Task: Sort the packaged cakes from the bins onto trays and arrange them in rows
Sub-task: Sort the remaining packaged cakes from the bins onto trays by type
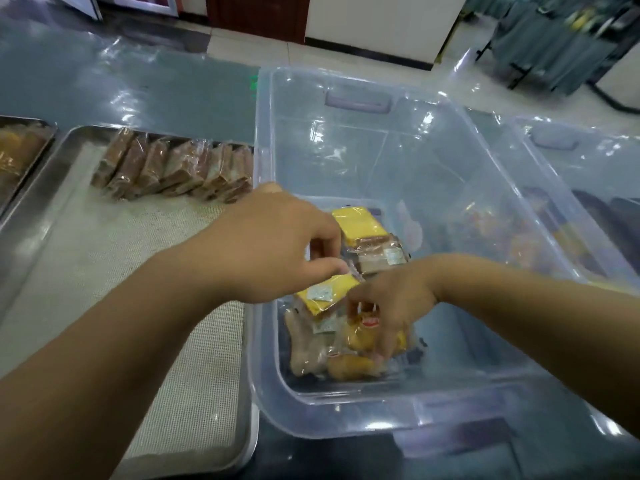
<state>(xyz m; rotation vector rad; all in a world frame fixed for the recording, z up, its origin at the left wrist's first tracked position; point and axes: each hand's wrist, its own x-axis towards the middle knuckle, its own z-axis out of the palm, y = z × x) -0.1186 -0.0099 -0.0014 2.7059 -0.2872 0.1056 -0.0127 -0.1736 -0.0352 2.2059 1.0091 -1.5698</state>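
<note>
Both hands reach into a clear plastic bin (346, 410) holding several packaged cakes. My left hand (273, 244) pinches the wrapper edge of a brown cake pack (377, 254) beside a yellow cake pack (358, 221). Another yellow cake pack (327, 294) lies just under that hand. My right hand (391, 303) curls its fingers round a golden cake pack with a red label (362, 332). To the left, a metal tray (41, 202) with a mesh liner carries a row of brown packaged cakes (176, 169) along its far edge.
A second tray (20, 147) with golden cakes shows at the far left. Another clear bin (588, 188) with packaged goods stands to the right. The table (156, 91) is covered in shiny plastic film. A dark chair (554, 46) stands on the floor beyond.
</note>
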